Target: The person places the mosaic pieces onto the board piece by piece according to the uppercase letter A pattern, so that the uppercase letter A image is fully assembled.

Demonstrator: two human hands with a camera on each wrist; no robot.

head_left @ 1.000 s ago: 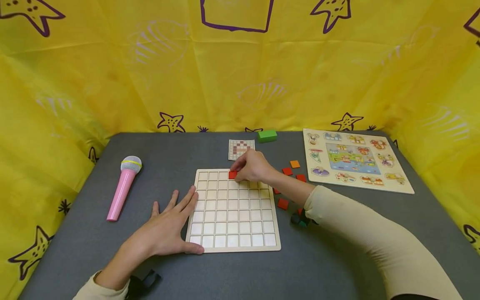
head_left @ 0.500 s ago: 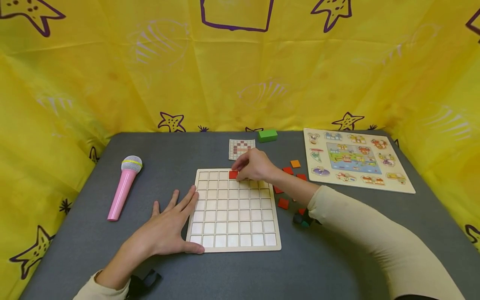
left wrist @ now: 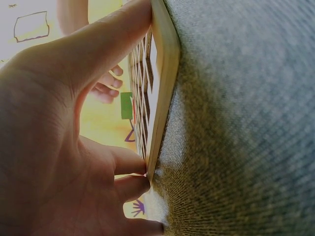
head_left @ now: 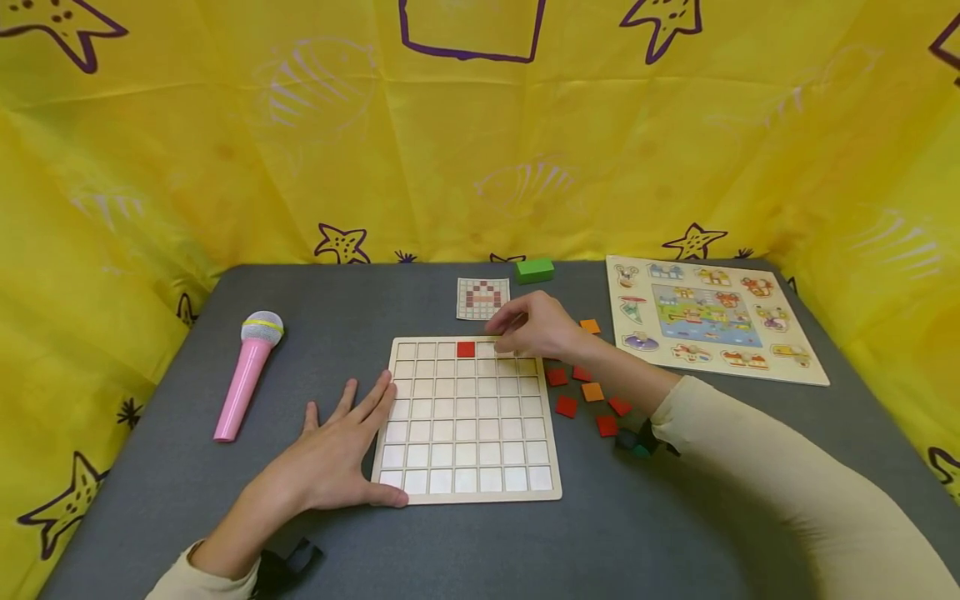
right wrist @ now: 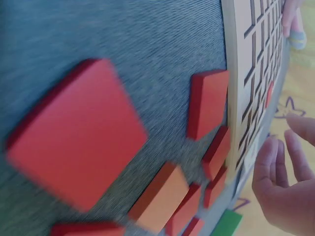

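Observation:
A wooden grid board [head_left: 467,498] lies flat on the grey table. One red square tile [head_left: 466,350] sits in a cell of its far row, near the middle. My left hand [head_left: 333,458] is spread along the board's left side, fingertips at that edge and thumb on the near-left corner; the left wrist view shows the thumb [left wrist: 108,37] against the board's rim. Above the far-right part of the grid hovers my right hand [head_left: 543,325], nothing between its loosely bent fingers. In the right wrist view its thumb and fingers [right wrist: 300,162] stand apart.
Loose red tiles [head_left: 566,407] and orange tiles [head_left: 592,392] lie right of the board. Behind it are a pattern card [head_left: 483,298] and a green block [head_left: 534,271]. A picture puzzle board [head_left: 720,371] lies at back right, a pink microphone [head_left: 247,375] at left.
My right hand has let go of the red tile, which stays in the far row, and has moved right. Several loose tiles have come into view. My left hand has not moved.

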